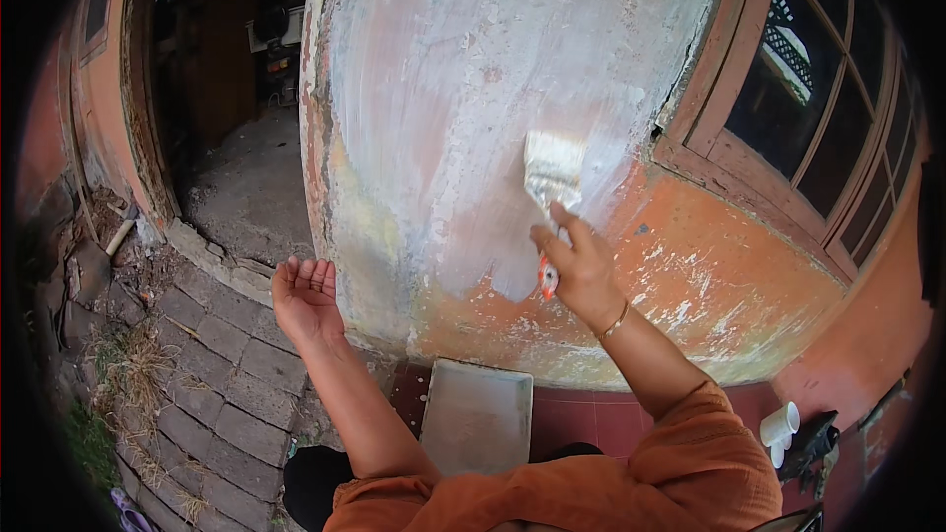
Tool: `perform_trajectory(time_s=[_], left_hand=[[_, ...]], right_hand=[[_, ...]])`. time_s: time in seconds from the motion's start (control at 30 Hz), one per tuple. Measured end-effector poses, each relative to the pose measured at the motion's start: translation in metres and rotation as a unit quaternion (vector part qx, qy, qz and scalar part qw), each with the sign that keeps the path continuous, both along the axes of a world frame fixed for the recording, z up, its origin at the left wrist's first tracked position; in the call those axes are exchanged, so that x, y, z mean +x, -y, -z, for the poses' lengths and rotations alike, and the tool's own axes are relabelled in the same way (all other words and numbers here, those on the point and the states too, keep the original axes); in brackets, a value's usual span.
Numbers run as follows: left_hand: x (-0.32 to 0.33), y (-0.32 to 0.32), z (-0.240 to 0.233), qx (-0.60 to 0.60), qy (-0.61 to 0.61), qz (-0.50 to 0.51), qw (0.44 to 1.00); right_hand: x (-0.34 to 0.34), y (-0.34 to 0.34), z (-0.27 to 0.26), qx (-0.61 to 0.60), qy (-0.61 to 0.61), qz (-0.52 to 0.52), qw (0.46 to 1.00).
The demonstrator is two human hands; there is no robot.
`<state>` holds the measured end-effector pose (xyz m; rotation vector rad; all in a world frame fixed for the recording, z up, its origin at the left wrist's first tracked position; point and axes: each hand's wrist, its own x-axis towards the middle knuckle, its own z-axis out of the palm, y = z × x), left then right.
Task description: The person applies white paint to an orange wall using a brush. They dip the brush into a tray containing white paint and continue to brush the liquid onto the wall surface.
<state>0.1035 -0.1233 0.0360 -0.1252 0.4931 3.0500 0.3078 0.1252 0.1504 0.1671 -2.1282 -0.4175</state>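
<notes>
My right hand (586,264) grips a flat paintbrush (554,162) by its handle, whose orange and white end shows below the fist. White paint coats the bristles, which point up and lie against or very close to the wall (473,89). Thin whitish paint covers the upper wall in streaks; lower down it is bare orange with pale scuffs. My left hand (307,295) holds nothing and is raised near the wall's left edge, palm up with fingers slightly curled. A shallow paint tray (479,414) rests on the floor below, partly hidden by my body.
At right, a wooden-framed window (805,96) juts beside the painted wall. An open doorway (244,162) with a worn sill is at left. Grey pavers (222,391) meet red floor tiles (613,421). A white cup (780,423) lies near dark items at lower right. A wooden-handled tool (120,236) leans far left.
</notes>
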Motion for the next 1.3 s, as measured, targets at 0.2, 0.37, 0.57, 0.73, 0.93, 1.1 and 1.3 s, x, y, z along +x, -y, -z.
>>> perform_trajectory(time_s=[0.2, 0.37, 0.57, 0.73, 0.93, 1.1, 1.3], left_hand=[[0.048, 0.014, -0.059, 0.089, -0.22, 0.096, 0.967], [0.091, 0.019, -0.099, 0.159, -0.398, 0.206, 0.88], [0.136, 0.023, -0.13, 0.187, -0.502, 0.226, 0.813], [0.162, 0.027, -0.168, 0.171, -0.661, 0.321, 0.657], [0.207, 0.022, -0.195, 0.247, -0.652, 0.33, 0.636], [0.216, 0.02, -0.204, 0.222, -0.648, 0.381, 0.621], [0.236, 0.014, -0.215, 0.224, -0.623, 0.301, 0.687]], right_hand=[[0.043, 0.008, 0.114, -0.099, 0.215, -0.005, 0.972], [0.044, -0.005, 0.081, -0.141, 0.243, -0.05, 0.958], [0.041, -0.032, -0.072, -0.314, 0.172, -0.095, 0.929], [0.049, -0.023, -0.178, -0.266, 0.028, -0.109, 0.957], [0.044, -0.016, -0.198, -0.045, -0.131, -0.097, 0.986], [0.048, -0.043, -0.077, 0.008, -0.04, 0.008, 0.999], [0.081, -0.026, 0.093, -0.081, 0.112, 0.021, 0.99]])
